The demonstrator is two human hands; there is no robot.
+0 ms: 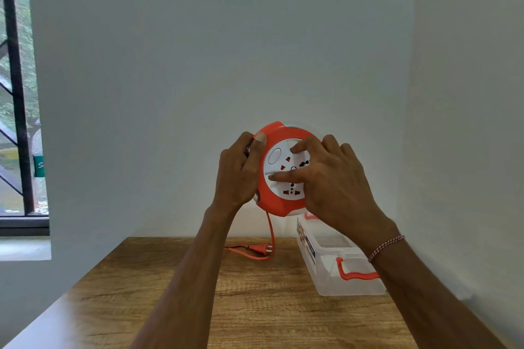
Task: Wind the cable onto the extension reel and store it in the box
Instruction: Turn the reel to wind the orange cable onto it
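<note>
We note the wooden table [175, 292] runs back to the wall, its left edge angling toward the window [19, 122]. A wall closes in the right side beyond the clear plastic box [351, 280], which sits along the table's right edge. The tabletop between the arms and to the left is bare wood.

We hold the extension reel [279, 187] up in the air above the table's far end, socket face toward us. It is round, with an orange rim and a white center plate carrying red-lined socket holes. Left hand [241, 173] grips the reel's left rim, thumb over the orange edge. Right hand [326, 181] rests on the white face, 2 fingers extended against it, the others curled.

The orange cable [271, 232] hangs from the reel's lower edge down to the table, loops once and ends in the plug [261, 248], lying flat.

Count: 1 reel, 1 cable, 1 plug, 1 box with 2 orange handles, the near one [354, 273] plainly seen. A red-and-white string bracelet [387, 246] circles the right wrist.
</note>
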